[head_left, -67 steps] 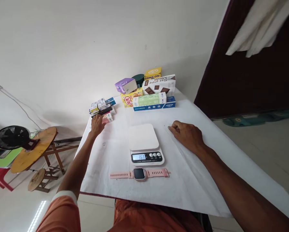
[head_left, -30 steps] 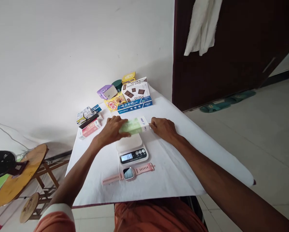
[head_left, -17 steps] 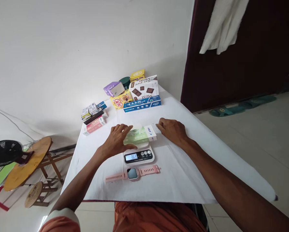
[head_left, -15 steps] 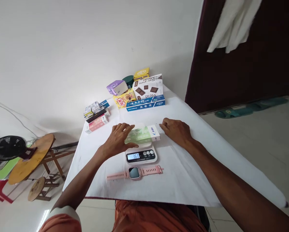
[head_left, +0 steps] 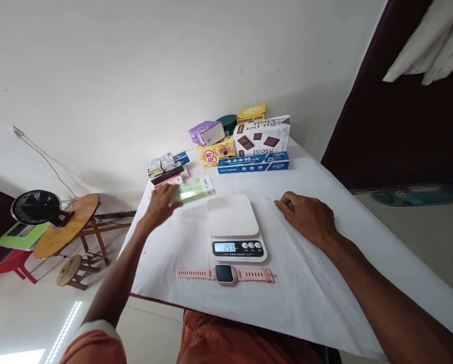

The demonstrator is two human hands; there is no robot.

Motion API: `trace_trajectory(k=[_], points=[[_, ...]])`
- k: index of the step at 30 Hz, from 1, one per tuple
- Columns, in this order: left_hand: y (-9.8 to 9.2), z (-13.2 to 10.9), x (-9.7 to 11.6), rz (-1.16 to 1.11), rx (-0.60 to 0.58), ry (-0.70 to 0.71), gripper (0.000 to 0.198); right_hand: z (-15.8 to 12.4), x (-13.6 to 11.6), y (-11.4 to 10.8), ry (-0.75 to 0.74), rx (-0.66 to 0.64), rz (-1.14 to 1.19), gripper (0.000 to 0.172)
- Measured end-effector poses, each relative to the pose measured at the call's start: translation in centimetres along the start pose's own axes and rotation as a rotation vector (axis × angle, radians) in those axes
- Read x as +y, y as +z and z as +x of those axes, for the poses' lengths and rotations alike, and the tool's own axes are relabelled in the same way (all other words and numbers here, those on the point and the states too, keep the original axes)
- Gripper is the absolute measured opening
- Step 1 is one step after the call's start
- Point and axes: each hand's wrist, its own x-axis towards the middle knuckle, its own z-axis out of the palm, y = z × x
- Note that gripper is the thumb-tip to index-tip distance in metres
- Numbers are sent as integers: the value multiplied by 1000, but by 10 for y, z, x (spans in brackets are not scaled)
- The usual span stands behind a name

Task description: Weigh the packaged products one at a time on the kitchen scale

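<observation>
My left hand [head_left: 161,203] grips the left end of a green and white box [head_left: 194,190], left of the scale and close to the pink box [head_left: 177,180]. The bare white platform of the kitchen scale [head_left: 233,216] shows, and its display reads about 257. My right hand [head_left: 306,215] rests closed on the cloth to the right of the scale, its fingers curled with nothing seen in them. A pink-strapped smartwatch [head_left: 225,273] lies in front of the scale.
Behind the scale stand a long blue box [head_left: 253,163], a white chocolate-print box [head_left: 262,136], a yellow snack box [head_left: 217,151] and a purple pack [head_left: 207,133]. Small boxes [head_left: 168,162] sit at the back left. A fan [head_left: 36,207] stands on a wooden stool left of the table.
The green box has come off the scale and moved left in my left hand. The reading has dropped from about 363. The camera view has shifted; my right hand remains closed.
</observation>
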Motion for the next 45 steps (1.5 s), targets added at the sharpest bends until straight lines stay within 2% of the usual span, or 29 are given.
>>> trace_trajectory(k=[3,6,10,14,18,22,25,28,32,35,38,41,45], points=[[3,24,-47,91,3,-179,51,0,0,0,14,-15,2,23],[12,48,-76,139,-25,-261,53,-1,0,-1,11,-9,16,23],[28,63,-89,159,6,-302,48,-1,2,0,-12,16,34,23],[38,58,-87,198,58,-308,48,0,4,3,-11,27,29,23],[38,58,-60,157,149,-247,51,0,1,2,-8,22,22,23],[29,82,-6,42,193,-24,53,-2,-4,-3,-11,29,-8,24],[23,115,42,-44,133,126,57,-5,-7,-7,-17,12,-27,24],[23,153,87,-77,70,199,57,-6,-9,-9,-19,-6,-47,24],[34,199,127,-33,-68,232,51,-6,-8,-10,-11,-27,-60,24],[46,222,141,21,-194,199,53,-6,-8,-13,-11,-55,-44,24],[56,233,145,47,-220,173,62,-5,-9,-16,-8,-75,-35,25],[59,237,143,60,-230,173,63,-4,-9,-17,-3,-89,-29,25],[52,232,138,39,-256,199,57,-3,-10,-18,-2,-97,-26,26]])
